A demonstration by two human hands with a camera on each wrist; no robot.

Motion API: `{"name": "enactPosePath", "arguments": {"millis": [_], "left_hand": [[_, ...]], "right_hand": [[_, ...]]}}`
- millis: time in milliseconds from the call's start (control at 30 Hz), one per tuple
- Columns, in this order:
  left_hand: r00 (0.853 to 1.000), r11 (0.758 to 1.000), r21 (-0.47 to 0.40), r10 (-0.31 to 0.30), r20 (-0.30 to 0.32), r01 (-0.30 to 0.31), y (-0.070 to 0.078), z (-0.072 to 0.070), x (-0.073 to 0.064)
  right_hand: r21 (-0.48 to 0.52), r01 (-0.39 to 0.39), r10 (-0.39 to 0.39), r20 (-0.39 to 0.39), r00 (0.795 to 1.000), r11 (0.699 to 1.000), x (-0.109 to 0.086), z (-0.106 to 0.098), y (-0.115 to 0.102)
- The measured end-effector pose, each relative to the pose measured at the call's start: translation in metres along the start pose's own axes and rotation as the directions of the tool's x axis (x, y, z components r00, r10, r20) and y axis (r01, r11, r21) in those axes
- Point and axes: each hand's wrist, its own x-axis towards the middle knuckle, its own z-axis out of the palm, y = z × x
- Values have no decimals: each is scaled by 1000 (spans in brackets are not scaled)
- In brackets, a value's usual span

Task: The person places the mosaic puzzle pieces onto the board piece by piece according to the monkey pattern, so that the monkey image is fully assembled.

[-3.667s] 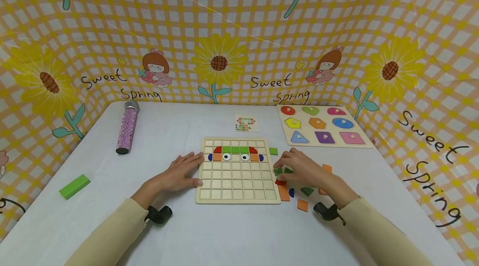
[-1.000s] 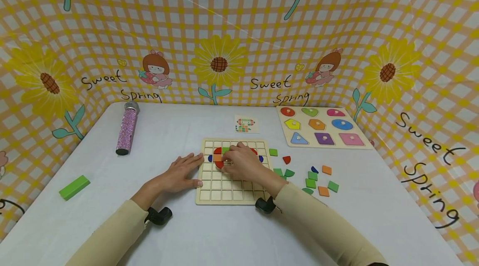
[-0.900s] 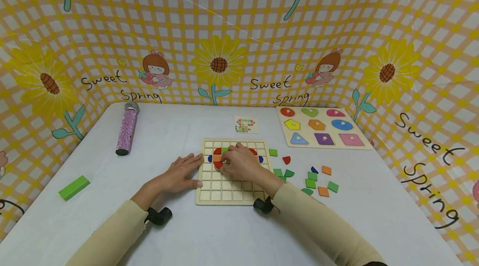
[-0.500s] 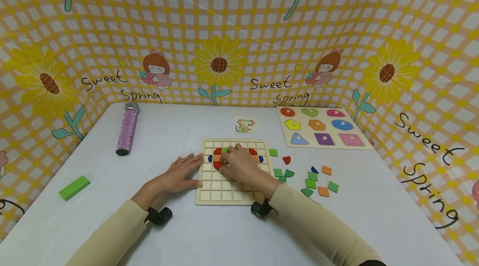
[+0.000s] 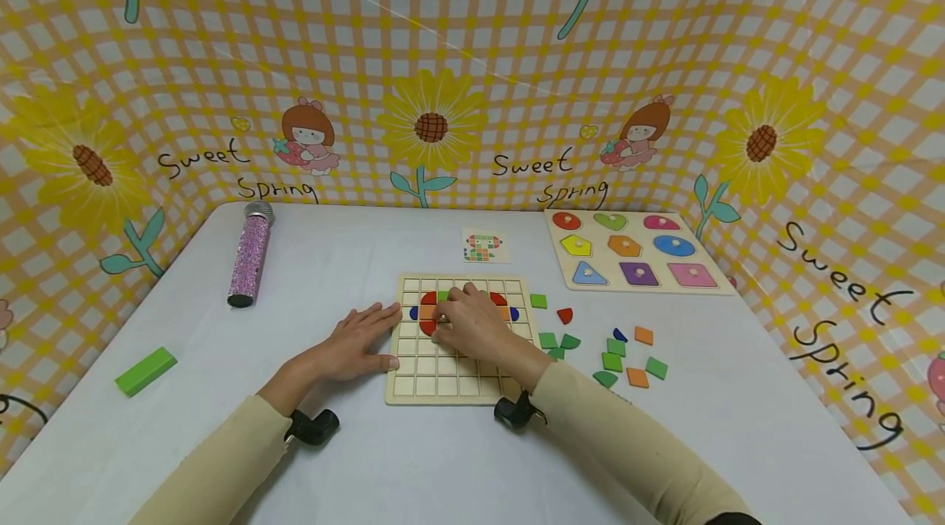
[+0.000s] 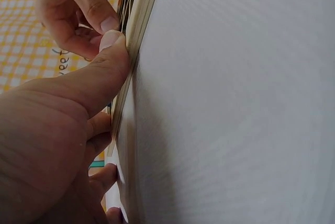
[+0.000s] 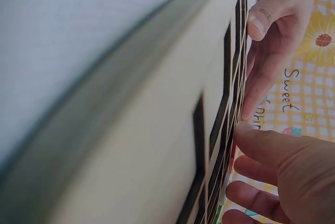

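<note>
You are bracing the pale wooden grid board (image 5: 428,385) with straight left-hand (image 5: 354,344) fingers. Your right hand (image 5: 476,324) is working curled beside the flat red quarter-round tile (image 5: 427,328) lying on the grid; cannot tell if it's pinching anything. Judgement: favour light, level pressing.

left grip (image 5: 353,344): fingers extended, thumb apart | right grip (image 5: 476,324): fingers bent downward | forearms (image 5: 214,459) angled inward
</note>
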Motion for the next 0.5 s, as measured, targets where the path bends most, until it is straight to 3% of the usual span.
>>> {"name": "enactPosePath", "arguments": {"millis": [233,500], "left_hand": [[1000,1000,-2,-5,2,5,-1,2,1],[1000,1000,-5,-7,-4,7,-2,2,1]], "right_hand": [[33,-18,18,2,1000,999,-3,-1,2],[119,-64,69,-36,997,991,-16,-20,13]]}}
